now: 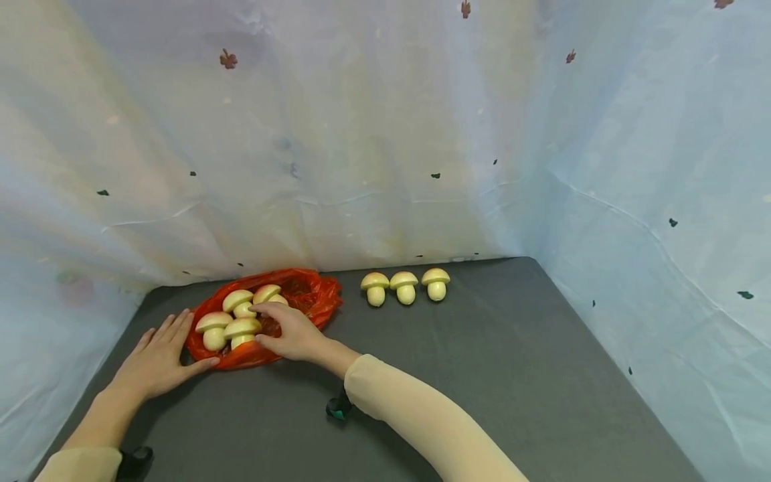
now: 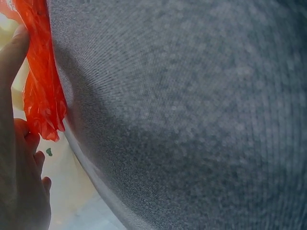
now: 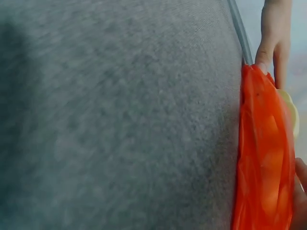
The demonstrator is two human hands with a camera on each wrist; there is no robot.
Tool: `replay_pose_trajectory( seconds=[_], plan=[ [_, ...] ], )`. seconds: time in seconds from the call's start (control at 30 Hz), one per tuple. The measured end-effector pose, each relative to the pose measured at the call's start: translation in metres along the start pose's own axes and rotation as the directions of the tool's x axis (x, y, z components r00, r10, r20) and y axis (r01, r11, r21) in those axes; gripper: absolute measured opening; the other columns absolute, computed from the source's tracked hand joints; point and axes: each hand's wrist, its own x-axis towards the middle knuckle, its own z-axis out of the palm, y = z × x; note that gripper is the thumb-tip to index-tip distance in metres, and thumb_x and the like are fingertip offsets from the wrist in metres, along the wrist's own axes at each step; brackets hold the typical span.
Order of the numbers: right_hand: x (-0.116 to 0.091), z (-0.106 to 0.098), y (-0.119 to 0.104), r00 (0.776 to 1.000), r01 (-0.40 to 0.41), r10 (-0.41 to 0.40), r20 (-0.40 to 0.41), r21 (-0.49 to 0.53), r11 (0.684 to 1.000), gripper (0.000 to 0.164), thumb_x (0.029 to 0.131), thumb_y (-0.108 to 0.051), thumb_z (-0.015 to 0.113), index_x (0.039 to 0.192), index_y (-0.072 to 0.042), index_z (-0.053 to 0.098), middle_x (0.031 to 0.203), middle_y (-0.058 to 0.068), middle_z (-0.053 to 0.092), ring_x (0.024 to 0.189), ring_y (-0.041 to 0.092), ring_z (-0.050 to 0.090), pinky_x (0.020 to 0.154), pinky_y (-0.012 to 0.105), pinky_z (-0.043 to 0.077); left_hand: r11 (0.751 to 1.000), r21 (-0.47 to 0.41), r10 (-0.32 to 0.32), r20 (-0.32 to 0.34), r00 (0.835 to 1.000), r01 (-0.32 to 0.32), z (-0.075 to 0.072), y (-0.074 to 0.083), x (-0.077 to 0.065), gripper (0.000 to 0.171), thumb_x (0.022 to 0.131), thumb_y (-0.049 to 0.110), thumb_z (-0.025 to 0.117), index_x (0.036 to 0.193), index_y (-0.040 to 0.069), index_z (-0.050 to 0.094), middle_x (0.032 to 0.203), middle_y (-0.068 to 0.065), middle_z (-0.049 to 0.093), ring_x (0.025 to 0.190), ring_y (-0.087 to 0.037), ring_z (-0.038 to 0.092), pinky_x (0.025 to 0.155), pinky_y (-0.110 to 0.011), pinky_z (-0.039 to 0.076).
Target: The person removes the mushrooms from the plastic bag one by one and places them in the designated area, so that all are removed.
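Several toy mushrooms, pale yellow with pinkish cap tops, lie in an opened red plastic bag [image 1: 322,294] at the left of the table. Among them are a left mushroom [image 1: 213,329], a front mushroom [image 1: 241,329] and a back mushroom [image 1: 238,301]. My left hand [image 1: 153,361] rests at the bag's left edge, fingers extended and thumb along its front rim. Over the bag's middle, my right hand [image 1: 294,333] has thumb and forefinger spread beside the front mushroom. In the right wrist view, the red bag [image 3: 266,158] mostly hides the mushrooms.
Three similar mushrooms stand in a row toward the back of the dark grey table [image 1: 482,375]: one on the left [image 1: 375,289], one in the middle [image 1: 405,288] and one on the right [image 1: 436,284]. A pale printed curtain [image 1: 373,134] hangs behind and along the sides.
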Motion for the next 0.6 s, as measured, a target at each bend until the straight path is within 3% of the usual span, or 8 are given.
replay_pose_trajectory(
  seconds=[0.27,0.6],
  plan=[
    [0.016,0.010,-0.001,0.996,-0.045,0.053,0.065,-0.123,0.991,0.053,0.103,-0.032,0.067,0.153,-0.021,0.052,0.151,-0.005,0.056,0.136,0.004,0.053,0.111,0.014,0.038,1.000,-0.004,0.010,-0.003,1.000,-0.010,0.000,-0.001,0.001,0.123,0.091,0.074,0.060,0.163,-0.010,0.006,0.165,-0.038,0.012,0.150,-0.060,0.013,0.117,-0.076,0.009],
    [0.028,0.023,-0.005,0.990,-0.087,0.103,0.092,-0.171,0.982,0.048,0.105,-0.033,0.062,0.152,-0.024,0.055,0.153,-0.008,0.054,0.137,0.002,0.051,0.110,0.013,0.038,1.000,0.001,0.007,0.002,1.000,-0.007,0.001,-0.002,0.002,0.123,0.091,0.075,0.060,0.163,-0.009,0.006,0.166,-0.037,0.011,0.150,-0.060,0.013,0.117,-0.076,0.009]
  ],
)
